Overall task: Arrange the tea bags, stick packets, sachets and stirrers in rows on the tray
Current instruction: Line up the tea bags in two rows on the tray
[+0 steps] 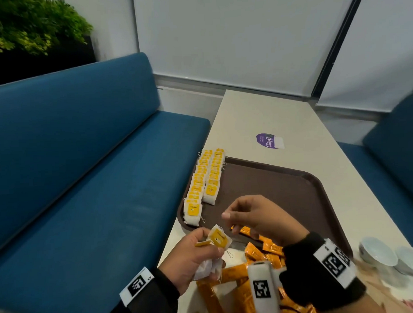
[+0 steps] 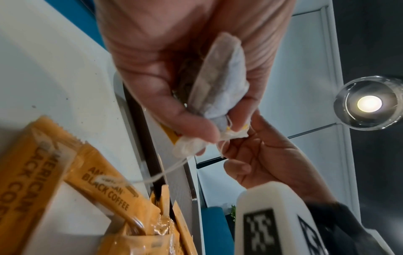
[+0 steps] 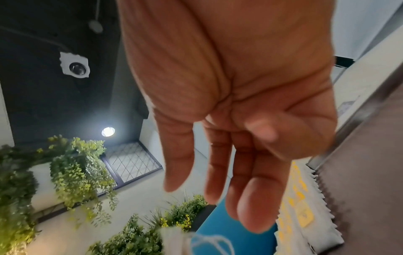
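My left hand (image 1: 211,247) grips a small bunch of tea bags (image 1: 219,238) with yellow tags above the table's near edge; one string (image 2: 165,172) dangles from it. In the left wrist view the thumb and fingers of the left hand (image 2: 226,120) pinch the white tea bags (image 2: 218,82). My right hand (image 1: 233,222) hovers just beyond the bunch, over the near left corner of the brown tray (image 1: 283,184). The fingers (image 3: 220,163) hang relaxed and hold nothing. Two rows of tea bags (image 1: 205,179) lie along the tray's left side. Orange stick packets (image 1: 238,284) lie piled under my wrists.
The white table (image 1: 265,116) runs away from me with a purple sticker (image 1: 268,140) past the tray. Two white bowls (image 1: 377,251) stand at the near right. A blue bench (image 1: 84,172) lies along the left, another blue seat at the right.
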